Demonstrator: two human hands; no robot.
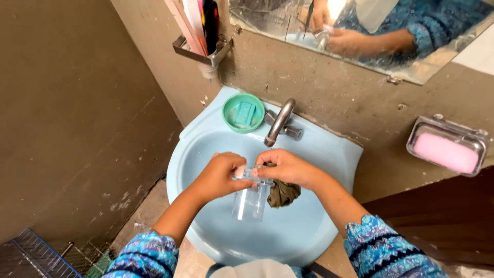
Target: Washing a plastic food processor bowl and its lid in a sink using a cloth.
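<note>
Over the pale blue wash basin [309,231], both hands meet at the rim of a clear plastic cup [250,200], and much of what goes on there is hard to read: the cup is see-through, its mouth is covered by fingers, and whether it holds water cannot be told. A small pinkish bit shows at the left thumb, too small to name. The left hand [220,176] grips the cup at its upper edge from the left side, fingers wrapped on the rim, so the cup hangs just below and to the right of that palm, upright, above the bowl. The right hand [288,167] is clenched on a dark olive cloth [282,192], which bunches and droops beneath it, touching the cup's right side; its fingertips also press on the cup's rim. The metal tap [278,122] stands just behind the hands, beside a green soap dish [242,113]. The mirror [411,56] above is cut off by the frame's top edge, and a pink soap bar [445,152] lies in a wall tray at right.
</note>
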